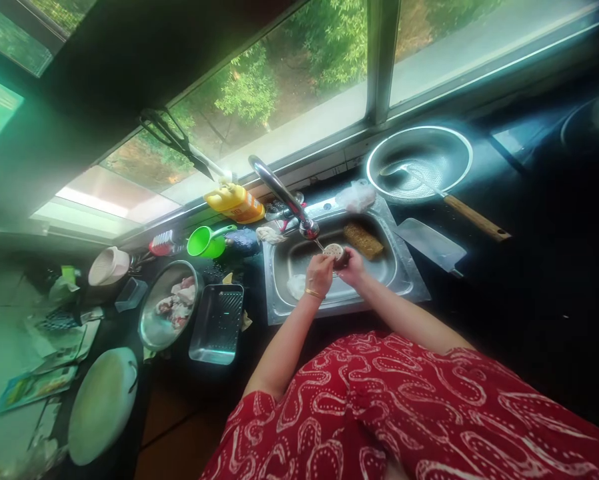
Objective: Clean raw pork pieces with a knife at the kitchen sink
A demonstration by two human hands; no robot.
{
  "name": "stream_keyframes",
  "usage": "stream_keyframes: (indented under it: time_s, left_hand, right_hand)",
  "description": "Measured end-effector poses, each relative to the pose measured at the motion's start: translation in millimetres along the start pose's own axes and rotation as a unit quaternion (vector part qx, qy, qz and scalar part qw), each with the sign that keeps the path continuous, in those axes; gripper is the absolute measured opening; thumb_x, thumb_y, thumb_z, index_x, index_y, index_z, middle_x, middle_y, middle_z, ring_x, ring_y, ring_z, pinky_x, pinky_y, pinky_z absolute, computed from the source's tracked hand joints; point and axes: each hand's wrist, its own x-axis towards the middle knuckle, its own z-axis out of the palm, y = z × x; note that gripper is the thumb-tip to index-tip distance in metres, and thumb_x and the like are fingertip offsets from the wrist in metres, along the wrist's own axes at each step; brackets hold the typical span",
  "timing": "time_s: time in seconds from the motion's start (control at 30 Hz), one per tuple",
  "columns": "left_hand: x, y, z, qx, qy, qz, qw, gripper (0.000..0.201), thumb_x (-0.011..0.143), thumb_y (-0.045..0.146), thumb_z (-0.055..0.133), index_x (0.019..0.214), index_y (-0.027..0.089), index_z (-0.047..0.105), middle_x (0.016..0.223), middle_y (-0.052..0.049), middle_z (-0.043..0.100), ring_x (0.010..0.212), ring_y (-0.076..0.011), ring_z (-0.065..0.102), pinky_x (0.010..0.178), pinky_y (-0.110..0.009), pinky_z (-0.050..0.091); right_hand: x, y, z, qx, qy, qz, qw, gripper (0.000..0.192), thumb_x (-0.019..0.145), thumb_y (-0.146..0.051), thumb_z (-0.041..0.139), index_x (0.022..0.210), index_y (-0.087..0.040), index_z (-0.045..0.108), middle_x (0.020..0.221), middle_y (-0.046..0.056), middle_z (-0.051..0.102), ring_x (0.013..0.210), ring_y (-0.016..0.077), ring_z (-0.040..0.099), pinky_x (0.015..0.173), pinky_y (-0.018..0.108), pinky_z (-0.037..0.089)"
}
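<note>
Holding cut lotus root [335, 251] in curled left hand [319, 274] and curled right hand [353, 267] beneath faucet [280, 190], over sink [408, 270].

Over one sink [282, 313]: two hands [319, 275], one tap [279, 189], one holed root piece [335, 252]; inside, one brown oblong chunk [363, 240]. Left of the sink — one metal bowl [163, 284], one tray [214, 330], one green mug [204, 243]. Right of it — one colander [448, 160], one cleaver [430, 244].

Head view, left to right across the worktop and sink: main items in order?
Pale round board → metal bowl of meat → rectangular tray → holed piece held over the sink → brown piece in the sink → wide metal bowl by the window.
</note>
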Motion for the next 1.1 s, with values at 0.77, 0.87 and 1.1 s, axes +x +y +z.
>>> stream_keyframes:
  time_s: [0.77,0.87,1.1]
  left_hand:
    - [3,12,-3.0,-0.185,0.056,-0.115,0.974,0.076,0.075,0.053,0.070,0.137,0.018,0.045,0.138,-0.017,0.049,0.132,-0.0278,0.044,0.113,-0.046,0.031]
    - [7,14,-3.8,-0.212,0.075,-0.159,0.961,0.075,0.072,0.053,0.073,0.134,0.017,0.049,0.136,-0.016,0.051,0.130,-0.0272,0.046,0.112,-0.044,0.033]
    - [26,4,-6.5,-0.428,0.040,-0.421,0.799,0.059,0.078,0.065,0.060,0.109,0.016,0.065,0.097,-0.008,0.069,0.088,-0.0189,0.065,0.069,-0.027,0.051]
  right_hand:
    - [-17,0,21,0.011,-0.049,0.042,0.998,0.047,0.096,-0.047,0.031,0.093,-0.016,0.067,0.085,0.008,0.072,0.080,0.0189,0.068,0.075,0.032,0.057]
    - [-16,3,21,-0.001,-0.046,0.038,0.998,0.036,0.096,-0.032,0.035,0.089,-0.017,0.067,0.081,0.006,0.072,0.075,0.0162,0.067,0.071,0.028,0.056]
    - [-18,-7,5,-0.165,-0.079,0.051,0.982,0.012,0.082,-0.010,0.060,0.071,-0.014,0.062,0.059,0.001,0.062,0.045,0.0072,0.052,0.040,0.016,0.039]
